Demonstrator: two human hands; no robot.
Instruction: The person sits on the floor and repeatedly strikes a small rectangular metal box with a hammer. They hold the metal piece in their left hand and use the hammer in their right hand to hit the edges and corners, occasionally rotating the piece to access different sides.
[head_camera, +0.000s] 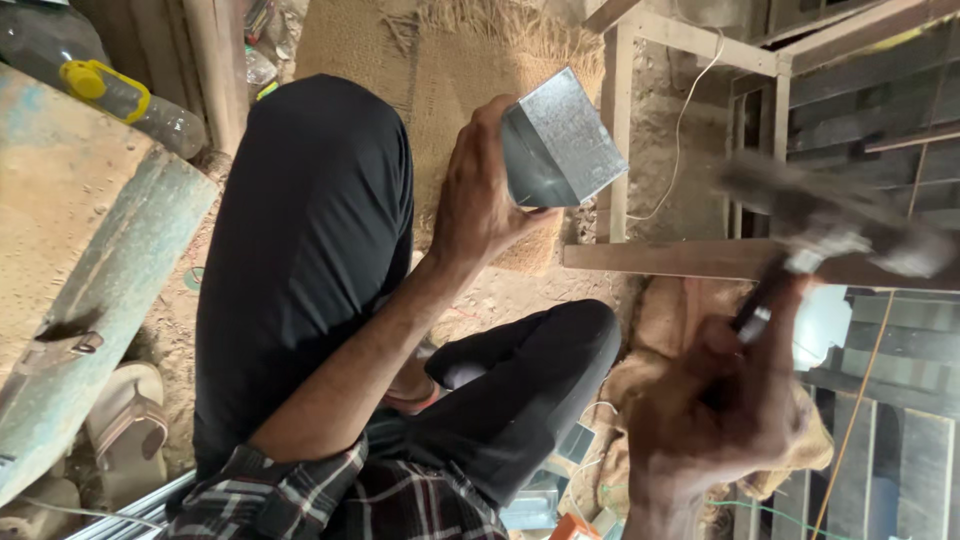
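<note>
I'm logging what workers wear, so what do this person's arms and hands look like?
Both hands, the left hand and the right hand, are bare, with no gloves. The left forearm is uncovered, with a dark plaid sleeve rolled up near the elbow. The right hand is blurred.

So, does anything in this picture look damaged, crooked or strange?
Little stands out. The left hand holds a folded sheet-metal box tilted. The right hand grips a hammer, which is blurred. A plastic bottle lies on its side at upper left.
</note>
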